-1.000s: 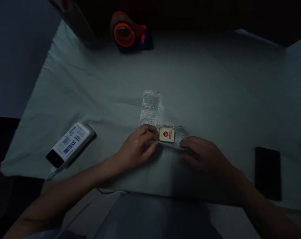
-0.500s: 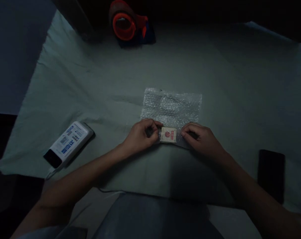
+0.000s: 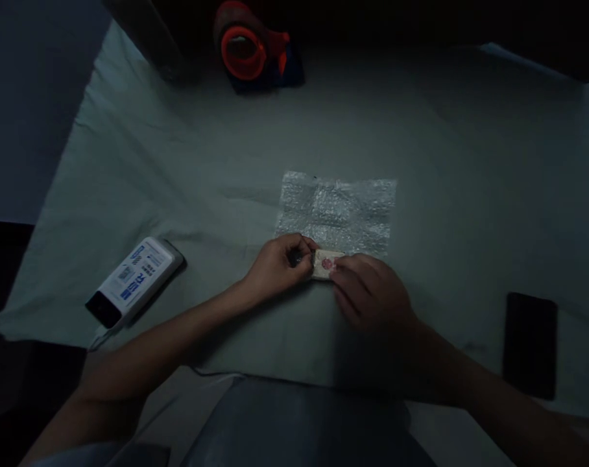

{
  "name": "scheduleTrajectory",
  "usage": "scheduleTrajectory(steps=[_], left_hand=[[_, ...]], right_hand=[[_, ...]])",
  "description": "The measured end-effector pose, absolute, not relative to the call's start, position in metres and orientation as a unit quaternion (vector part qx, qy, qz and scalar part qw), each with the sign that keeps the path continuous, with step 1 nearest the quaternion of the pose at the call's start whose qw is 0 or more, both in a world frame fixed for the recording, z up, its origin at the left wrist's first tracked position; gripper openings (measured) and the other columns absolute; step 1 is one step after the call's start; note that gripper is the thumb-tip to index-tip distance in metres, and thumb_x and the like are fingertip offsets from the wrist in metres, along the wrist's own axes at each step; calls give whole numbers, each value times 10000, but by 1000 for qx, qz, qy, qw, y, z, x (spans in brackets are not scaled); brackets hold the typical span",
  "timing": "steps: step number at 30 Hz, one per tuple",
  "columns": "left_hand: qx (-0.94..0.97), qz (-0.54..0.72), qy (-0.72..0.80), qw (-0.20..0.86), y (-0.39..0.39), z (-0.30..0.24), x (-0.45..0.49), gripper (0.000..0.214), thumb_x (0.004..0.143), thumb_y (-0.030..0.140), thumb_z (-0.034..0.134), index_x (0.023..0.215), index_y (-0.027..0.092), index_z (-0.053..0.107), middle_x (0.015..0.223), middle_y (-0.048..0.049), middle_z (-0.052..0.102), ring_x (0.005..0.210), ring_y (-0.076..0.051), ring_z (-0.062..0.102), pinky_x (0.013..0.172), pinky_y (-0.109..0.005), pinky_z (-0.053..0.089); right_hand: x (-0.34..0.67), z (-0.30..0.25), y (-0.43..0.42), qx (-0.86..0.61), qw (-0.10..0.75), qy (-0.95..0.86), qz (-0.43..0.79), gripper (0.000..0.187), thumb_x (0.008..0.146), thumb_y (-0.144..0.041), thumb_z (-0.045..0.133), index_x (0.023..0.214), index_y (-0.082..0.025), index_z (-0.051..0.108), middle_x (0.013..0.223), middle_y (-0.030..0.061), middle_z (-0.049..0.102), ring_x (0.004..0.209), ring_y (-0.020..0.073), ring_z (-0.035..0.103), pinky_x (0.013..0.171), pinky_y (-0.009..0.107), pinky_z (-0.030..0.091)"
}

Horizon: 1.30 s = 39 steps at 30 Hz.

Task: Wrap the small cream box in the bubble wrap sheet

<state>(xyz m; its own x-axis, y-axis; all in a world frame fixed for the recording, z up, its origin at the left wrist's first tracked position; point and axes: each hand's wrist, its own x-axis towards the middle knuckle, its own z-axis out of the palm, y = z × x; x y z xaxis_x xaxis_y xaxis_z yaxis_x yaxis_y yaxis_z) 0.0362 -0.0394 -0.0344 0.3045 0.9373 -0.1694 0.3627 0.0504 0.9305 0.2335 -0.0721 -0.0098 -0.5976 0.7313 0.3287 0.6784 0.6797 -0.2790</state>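
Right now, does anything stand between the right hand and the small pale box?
Nothing clearly visible: the right hand has its fingers over the right end of the box, the left hand at its left. Bubble wrap spreads beyond; in this dim light, a thin layer over the box cannot be ruled out.

Cloth (image 3: 421,162) bears bubble wrap (image 3: 338,206), tape dispenser (image 3: 244,72), white device (image 3: 136,275), phone (image 3: 530,344).

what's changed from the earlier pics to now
The right hand moved left, from the bubble wrap beside the small box onto the box's right end. The wrap has spread open. The left hand stays by the box's left end; phone and tape dispenser stayed put.
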Motion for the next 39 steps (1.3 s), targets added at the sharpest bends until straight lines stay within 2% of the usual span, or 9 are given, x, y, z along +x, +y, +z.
scheduleTrajectory(steps=[5,9,13,17,19,22,25,32,39], left_hand=[[634,257,516,516,-35,-29,32,74,781,203,530,731,161,563,940,-44,684,862,-160,639,788,-283,488],[663,228,514,494,-31,-26,28,100,819,217,507,796,162,587,909,-40,678,869,-163,632,816,-298,489],[747,264,500,349,-35,-19,18,125,828,173,524,935,168,589,995,-63,648,974,-178,598,891,-337,478],[876,294,349,155,-51,-8,11,147,856,129,534,991,168,578,1011,-71,651,1023,-190,578,910,-353,479],[913,264,288,116,-59,-6,13,182,897,121,482,1056,153,565,1034,-83,662,1043,-196,585,900,-353,499],[927,224,286,92,-65,-11,21,236,936,117,405,1134,107,532,1110,-129,644,1092,-216,581,916,-375,513],[922,217,304,99,-63,-19,26,249,940,117,397,1155,82,519,1134,-153,631,1111,-220,576,932,-371,512],[863,257,394,186,-39,-30,33,208,924,199,470,1103,135,554,1120,-101,645,1046,-185,599,912,-330,500],[807,153,461,336,2,-18,39,244,905,235,470,1089,136,595,1032,-72,681,922,-186,639,818,-297,488]], right_hand=[[231,-23,-67,-385,201,-898,64,201,864,-139,491,1002,-112,635,992,143,664,938,234,580,813,387,508],[231,-25,-66,-388,202,-896,72,212,867,-132,489,1022,-103,631,996,147,661,933,230,583,818,384,509],[231,-23,-68,-393,207,-893,78,223,862,-132,504,1054,-102,612,1015,139,656,956,230,572,848,381,497],[231,-24,-67,-404,216,-883,102,218,862,-143,497,1052,-130,603,1024,129,641,969,233,561,844,390,490],[231,-25,-67,-406,219,-881,109,227,865,-152,489,1064,-136,597,1025,129,636,966,235,560,832,396,491],[231,-26,-66,-401,228,-882,102,226,864,-164,494,1062,-122,595,1015,138,641,949,240,564,805,399,497],[232,-27,-63,-398,235,-882,87,213,863,-174,500,1042,-119,603,1011,138,645,949,240,563,822,393,491],[231,-29,-39,-425,228,-870,106,238,898,-185,445,1065,-102,593,1032,141,650,979,248,555,869,390,459],[230,-29,-11,-467,164,-852,172,270,938,-220,378,1086,-132,586,987,105,668,942,245,561,839,374,454]])
